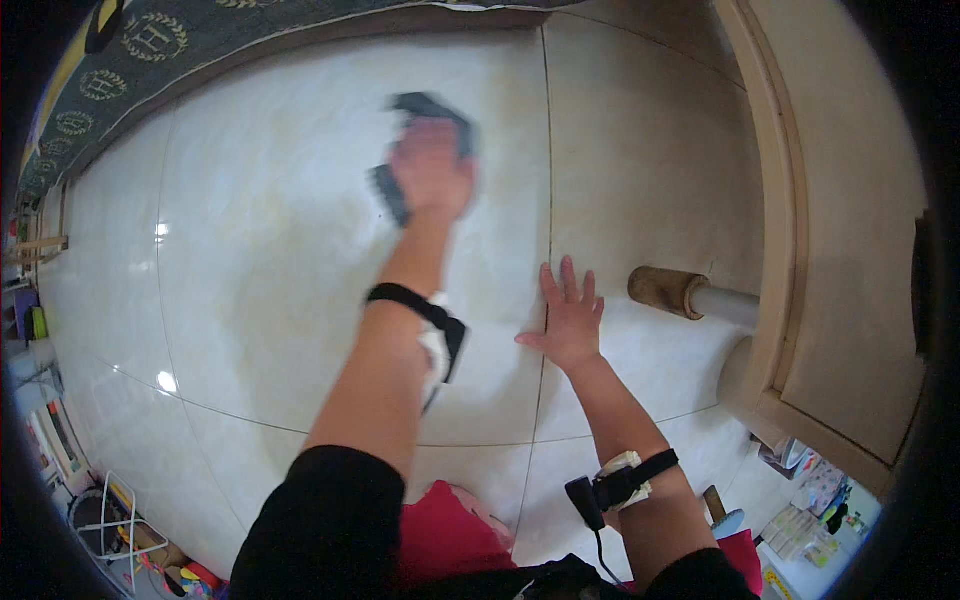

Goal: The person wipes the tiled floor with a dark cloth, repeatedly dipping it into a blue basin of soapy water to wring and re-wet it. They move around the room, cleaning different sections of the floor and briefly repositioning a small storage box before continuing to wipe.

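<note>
In the head view, the only one, the work with the grey cloth (445, 108) is looking unfinished, as a judgement: the left hand (432, 175) is lying over the cloth, and faint yellowish-brown marks are showing on the pale tiled floor (300, 250), mainly to the left of the left forearm and around the cloth. Light is gleaming off the tiles further left, but whether any stretch is already done is not showing clearly, so how much is left cannot be told exactly.

The cloth is lying on the floor toward the upper middle, short of the dark patterned fabric (155, 40). It is looking dark grey and crumpled, with uneven edges poking out above, to the right and at the lower left of the hand. Blur is softening both; whether the left fingers are gripping the cloth or lying flat on it cannot be told.

The right hand (570, 325) is resting palm down on the tiles, holding nothing, its fingers spreading well apart beside a grout line. The brown-capped furniture leg (665, 292) is lying near it, to its right.
</note>
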Motion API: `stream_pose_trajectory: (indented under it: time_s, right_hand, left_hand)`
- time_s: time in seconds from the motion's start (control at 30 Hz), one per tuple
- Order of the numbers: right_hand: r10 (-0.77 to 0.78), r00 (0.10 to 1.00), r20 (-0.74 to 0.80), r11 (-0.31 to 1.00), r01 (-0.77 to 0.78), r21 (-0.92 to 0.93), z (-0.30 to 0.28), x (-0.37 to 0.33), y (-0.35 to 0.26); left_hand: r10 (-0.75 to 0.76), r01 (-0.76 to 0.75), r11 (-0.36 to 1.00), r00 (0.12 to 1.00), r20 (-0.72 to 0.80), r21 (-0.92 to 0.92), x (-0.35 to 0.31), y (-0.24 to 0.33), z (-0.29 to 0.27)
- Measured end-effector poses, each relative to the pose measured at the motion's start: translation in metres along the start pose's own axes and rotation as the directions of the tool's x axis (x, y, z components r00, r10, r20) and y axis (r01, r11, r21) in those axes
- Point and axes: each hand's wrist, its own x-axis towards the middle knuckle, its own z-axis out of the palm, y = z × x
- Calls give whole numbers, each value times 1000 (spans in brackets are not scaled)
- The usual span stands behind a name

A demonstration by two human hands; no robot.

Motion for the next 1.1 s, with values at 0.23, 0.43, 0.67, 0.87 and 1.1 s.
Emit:
stream_pose_trajectory:
  time_s: [0.23, 0.43, 0.67, 0.87, 1.1]
  right_hand:
    - [110, 992, 61, 994, -109, -10, -3, 3, 13]
    - [94, 989, 117, 995, -95, 1, -15, 4, 7]
    - [84, 985, 150, 996, -86, 2, -26, 2, 4]
    - [83, 985, 154, 996, -85, 6, -21, 4, 7]
    - [97, 989, 109, 994, -102, 32, -12, 1, 11]
  left_hand:
    - [822, -741, 568, 534, 199, -358, -31, 139, 20]
    - [403, -412, 906, 910, -102, -97, 84, -13, 16]
    - [-692, 699, 690, 713, -113, 188, 93, -178, -4]
    - [-146, 142, 984, 989, 30, 105, 147, 30, 27]
    - [730, -714, 678, 628, 270, -175, 54, 245, 46]
